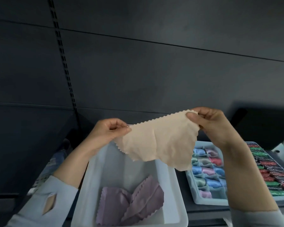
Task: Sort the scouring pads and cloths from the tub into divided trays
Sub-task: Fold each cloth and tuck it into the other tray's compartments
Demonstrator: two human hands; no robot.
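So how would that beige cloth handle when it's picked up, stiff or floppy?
Probably floppy: the beige cloth sags and wrinkles between the left hand and right hand. Likely light, since fingertip pinches at two corners hold it up. It should not roll or tip.

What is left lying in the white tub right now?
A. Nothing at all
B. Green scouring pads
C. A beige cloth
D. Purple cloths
D: purple cloths lie at the bottom of the tub, while the beige cloth is held up above it, pinched between the left hand and the right hand.
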